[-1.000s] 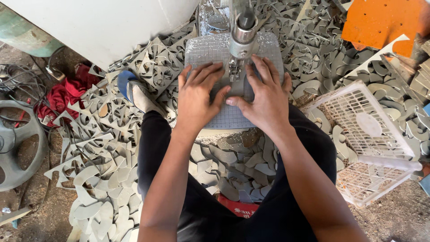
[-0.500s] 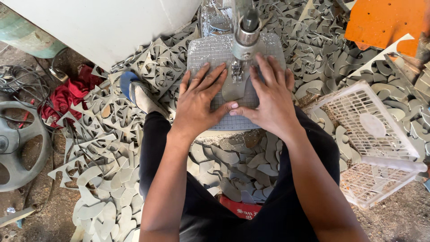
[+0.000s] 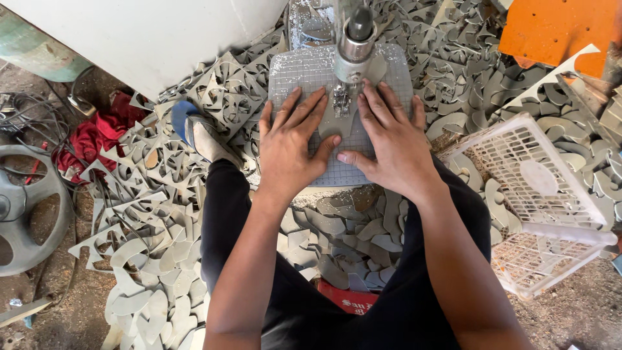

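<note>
Workpiece: a thin, flat grey sheet piece (image 3: 342,123), matt and stiff-looking, lying on the machine table right under the cutting head, between the two hands.
Left hand: left hand (image 3: 293,146) spread wide and flat, palm down, fingers fanned and pressing the sheet's left side; it grips nothing.
Right hand: right hand (image 3: 391,139) likewise flat and splayed, fingers pointing up the table, thumb reaching in toward the left thumb; pressing down, not closed around anything.
Table: a squarish grey work plate (image 3: 395,71) with rounded corners, its surface scored with a fine grid and dusted with pale grit.
Cutting head: a round, shiny metal cylinder (image 3: 353,42) standing upright over the plate, with a small toothed metal part (image 3: 341,104) below it, just at the fingertips.
Offcuts: a thick litter of grey cut-out scraps (image 3: 155,214), curved, hooked and angular, piled all round the seat and under the plate.
Basket: a white plastic lattice crate (image 3: 551,194), tipped on its side to the right, near the right forearm.
Shoe: a blue-and-grey shoe (image 3: 197,133) resting on scraps left of the plate.
Further out: red cloth (image 3: 97,136), a grey steering wheel (image 3: 29,214) at the left edge, an orange board (image 3: 557,29) top right, a white panel (image 3: 142,32) top left.
</note>
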### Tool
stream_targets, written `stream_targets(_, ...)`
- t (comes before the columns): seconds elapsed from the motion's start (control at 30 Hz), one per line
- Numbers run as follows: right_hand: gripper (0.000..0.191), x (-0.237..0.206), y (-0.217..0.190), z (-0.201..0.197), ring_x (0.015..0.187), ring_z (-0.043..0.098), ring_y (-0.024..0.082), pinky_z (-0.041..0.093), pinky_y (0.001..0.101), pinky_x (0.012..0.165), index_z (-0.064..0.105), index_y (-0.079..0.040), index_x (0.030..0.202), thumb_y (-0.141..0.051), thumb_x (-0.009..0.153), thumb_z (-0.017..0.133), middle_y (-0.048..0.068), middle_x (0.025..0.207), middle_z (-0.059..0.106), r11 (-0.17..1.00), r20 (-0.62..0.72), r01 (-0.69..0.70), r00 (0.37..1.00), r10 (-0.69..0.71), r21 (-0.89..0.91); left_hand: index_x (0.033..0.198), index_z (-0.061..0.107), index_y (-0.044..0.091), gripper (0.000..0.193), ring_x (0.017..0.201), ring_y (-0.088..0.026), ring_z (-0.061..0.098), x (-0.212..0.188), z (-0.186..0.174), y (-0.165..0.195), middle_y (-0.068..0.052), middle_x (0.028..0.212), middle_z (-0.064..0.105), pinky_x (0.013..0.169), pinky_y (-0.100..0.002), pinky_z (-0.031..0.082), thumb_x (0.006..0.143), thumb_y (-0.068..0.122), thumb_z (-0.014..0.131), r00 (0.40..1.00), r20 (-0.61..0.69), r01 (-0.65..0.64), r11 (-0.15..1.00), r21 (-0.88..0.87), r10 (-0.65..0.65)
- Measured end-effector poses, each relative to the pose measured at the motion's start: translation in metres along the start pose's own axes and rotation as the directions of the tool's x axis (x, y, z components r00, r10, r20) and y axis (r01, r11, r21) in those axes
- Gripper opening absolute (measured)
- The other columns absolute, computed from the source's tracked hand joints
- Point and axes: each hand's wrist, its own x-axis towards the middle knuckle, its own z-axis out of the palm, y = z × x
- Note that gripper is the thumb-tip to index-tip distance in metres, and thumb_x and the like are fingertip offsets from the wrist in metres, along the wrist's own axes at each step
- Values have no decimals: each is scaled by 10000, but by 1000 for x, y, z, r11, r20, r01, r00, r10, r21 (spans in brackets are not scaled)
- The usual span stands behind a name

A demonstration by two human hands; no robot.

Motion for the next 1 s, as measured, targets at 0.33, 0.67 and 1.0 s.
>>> stream_targets(0.33, 980, 2, 1, 5, 1538, 221, 338, 123, 699, 1177, 401, 0, 1544, -740, 912, 521, 102, 1692, 218, 999, 4, -20, 1000, 20, -35, 1354, 681, 131, 584, 1439, -261, 477, 2, 7, -2, 27, 1468, 613, 1216, -591, 222, 826, 336, 823, 999, -30, 32, 999, -18, -33)
stream_targets(0.67, 964, 2, -3, 2, 1542, 225, 330, 119, 688, 1190, 414, -17, 1544, -728, 906, 535, 89, 1690, 243, 999, -6, -47, 999, 46, -16, 1346, 684, 135, 583, 1435, -269, 482, 2, 9, -2, 21, 1450, 625, 1212, -581, 231, 824, 348, 833, 997, -55, 54, 997, -58, -58)
stream_targets(1.0, 953, 2, -7, -3, 1540, 233, 349, 136, 702, 1183, 424, 25, 1530, -692, 919, 564, 115, 1685, 258, 999, -21, -47, 999, 47, -4, 1323, 697, 137, 561, 1420, -262, 500, 3, 10, -1, 17, 1426, 648, 1205, -571, 250, 824, 350, 838, 994, -82, 67, 996, -57, -72)
